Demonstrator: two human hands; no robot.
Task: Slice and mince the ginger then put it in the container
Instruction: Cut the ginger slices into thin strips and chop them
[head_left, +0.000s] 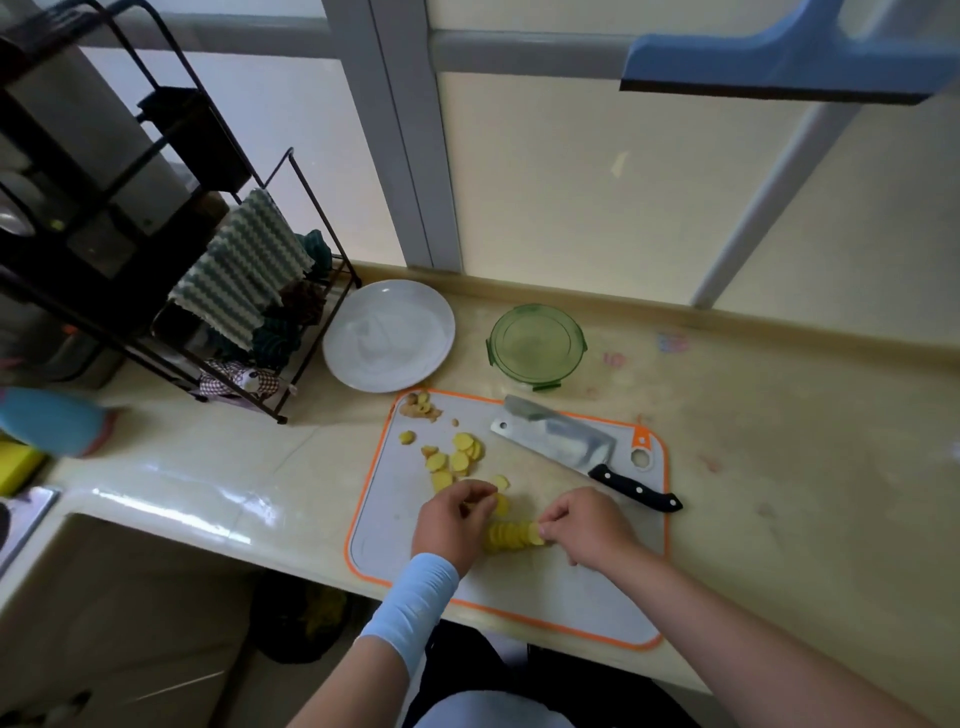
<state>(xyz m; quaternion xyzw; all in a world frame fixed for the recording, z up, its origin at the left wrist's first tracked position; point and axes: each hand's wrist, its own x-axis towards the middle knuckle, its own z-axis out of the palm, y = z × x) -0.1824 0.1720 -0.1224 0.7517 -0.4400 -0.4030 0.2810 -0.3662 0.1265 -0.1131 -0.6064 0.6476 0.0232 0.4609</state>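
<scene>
- Yellow and thin, the row of ginger slices (511, 538) lies overlapped like fallen coins. The right hand (587, 530) pinches its right end between thumb and fingertips (543, 530).
- The left hand (452, 525) sits at the row's other end, its fingers curled and drawn together. Their tips are just beside a single slice, but whether they nip it cannot be made out.
- A light blue sleeve (415, 597) covers the left wrist, while the right forearm is bare.
- Both hands and the row rest on a white cutting board (571, 597) with an orange rim.
- More loose slices (457, 457), round and bright yellow, lie scattered farther up the board. Brownish peel scraps (421, 408) sit at its far left corner.
- A cleaver (561, 441) with a black riveted handle lies flat across the board's far right part, untouched. The end of its handle juts past the board's edge.
- The left palm hides the near end of the row, so its full count is unseen. No minced ginger can be seen.
- Beyond the board stands the green container (493, 348), round, see-through and without a lid. A white plate (389, 335) sits to its left.
- The board lies on a glossy cream counter (779, 467), faintly stained pink in spots.
- A black wire rack (156, 208) at the left carries a striped cloth (244, 275), and its darker contents are hard to read.
- Frosted panes in grey frames back the counter. A blue object (779, 52), cut off at the top right, cannot be identified.
</scene>
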